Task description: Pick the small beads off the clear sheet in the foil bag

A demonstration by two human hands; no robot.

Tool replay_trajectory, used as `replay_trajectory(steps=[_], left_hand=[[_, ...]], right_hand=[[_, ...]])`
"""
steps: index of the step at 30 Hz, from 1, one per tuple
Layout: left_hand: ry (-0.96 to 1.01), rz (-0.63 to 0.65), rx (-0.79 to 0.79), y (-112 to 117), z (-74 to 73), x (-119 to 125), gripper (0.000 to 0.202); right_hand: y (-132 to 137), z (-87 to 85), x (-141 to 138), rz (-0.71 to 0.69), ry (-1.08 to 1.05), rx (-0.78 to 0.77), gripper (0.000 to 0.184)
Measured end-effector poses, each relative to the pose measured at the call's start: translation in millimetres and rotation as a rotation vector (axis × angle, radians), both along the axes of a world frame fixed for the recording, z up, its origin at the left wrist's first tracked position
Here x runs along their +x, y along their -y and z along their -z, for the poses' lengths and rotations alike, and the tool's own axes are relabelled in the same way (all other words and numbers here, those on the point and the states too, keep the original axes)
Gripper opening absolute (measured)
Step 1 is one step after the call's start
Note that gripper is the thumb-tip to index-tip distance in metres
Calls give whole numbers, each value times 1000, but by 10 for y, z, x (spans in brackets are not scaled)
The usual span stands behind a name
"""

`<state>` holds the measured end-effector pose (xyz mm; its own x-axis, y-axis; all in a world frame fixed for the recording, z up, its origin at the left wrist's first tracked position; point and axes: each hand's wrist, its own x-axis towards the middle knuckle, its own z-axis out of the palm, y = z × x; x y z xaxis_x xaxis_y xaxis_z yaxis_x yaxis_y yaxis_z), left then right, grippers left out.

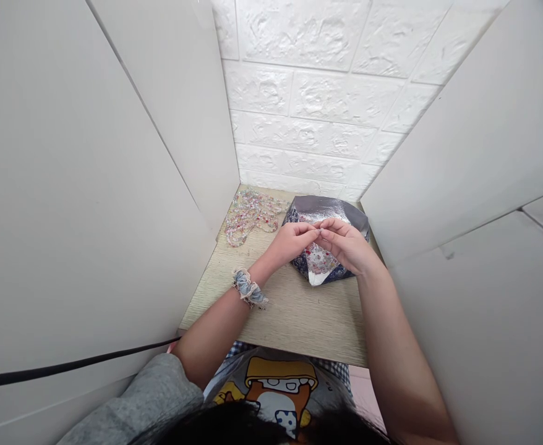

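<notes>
Left hand (294, 240), centre: we list its grip as closed to a pinch, tips meeting the other hand's.
Right hand (348, 246), right of centre: grip likewise pinched.
Pale speck (320, 230), between the tips: seemingly held by both; too small for us to identify.
Open bag (352, 213), right of centre: dark patterned sides, grey shiny lining, partly hidden by the hands above it.
Loose beads (321, 262): in the bag, red, pink and clear.
Beaded strands (253, 217), left of the bag: multicoloured, heaped.
Worktop (308, 318), centre to lower centre: pale wood grain.
Scrunchie (249, 288), left wrist: blue, lace-edged.
Obstructions: we note white panels (90, 154) hemming both sides, brick-patterned wall (322, 93) at top.
Black cord (90, 363), lower left: runs to the left arm.
</notes>
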<state>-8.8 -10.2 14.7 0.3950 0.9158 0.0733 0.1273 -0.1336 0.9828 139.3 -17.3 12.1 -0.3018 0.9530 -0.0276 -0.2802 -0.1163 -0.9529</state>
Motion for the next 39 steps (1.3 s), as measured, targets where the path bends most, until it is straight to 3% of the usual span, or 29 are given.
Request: replay_trajectory(steps=[24,39], left_hand=[[1,30,-40,-1,-2,2,29],[-42,20,29,-33,63,-8,31]], right_hand=[[2,-8,-1,20,55,-22,15],[-7,-3,1,23,62,-38,16]])
